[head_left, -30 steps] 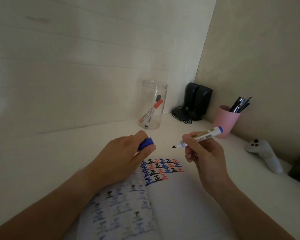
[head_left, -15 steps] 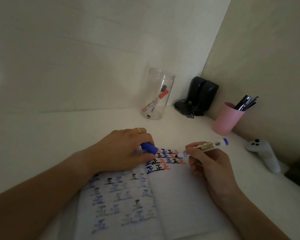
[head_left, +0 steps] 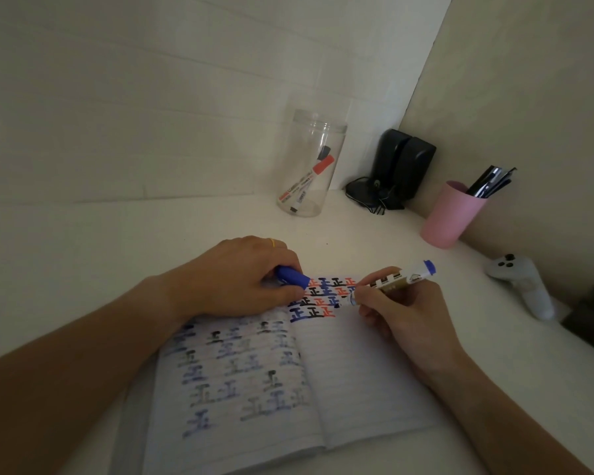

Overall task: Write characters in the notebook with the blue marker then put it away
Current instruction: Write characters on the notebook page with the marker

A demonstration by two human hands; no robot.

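Observation:
An open lined notebook (head_left: 364, 375) lies on the white desk, with rows of blue, black and red characters at the top of its right page. My right hand (head_left: 405, 313) grips the uncapped blue marker (head_left: 396, 279), whose tip touches the right page just after the last characters. My left hand (head_left: 240, 279) rests on the top of the left page and holds the blue marker cap (head_left: 293, 277) between thumb and fingers.
A clear plastic jar (head_left: 311, 162) holding a red and a black marker stands at the back. Black speakers (head_left: 400, 166) fill the corner. To the right are a pink cup (head_left: 451, 214) of pens and a white controller (head_left: 522, 282).
Both hands came down from above the desk. My left hand settled on the notebook with the cap, and my right hand lowered the marker tip onto the right page.

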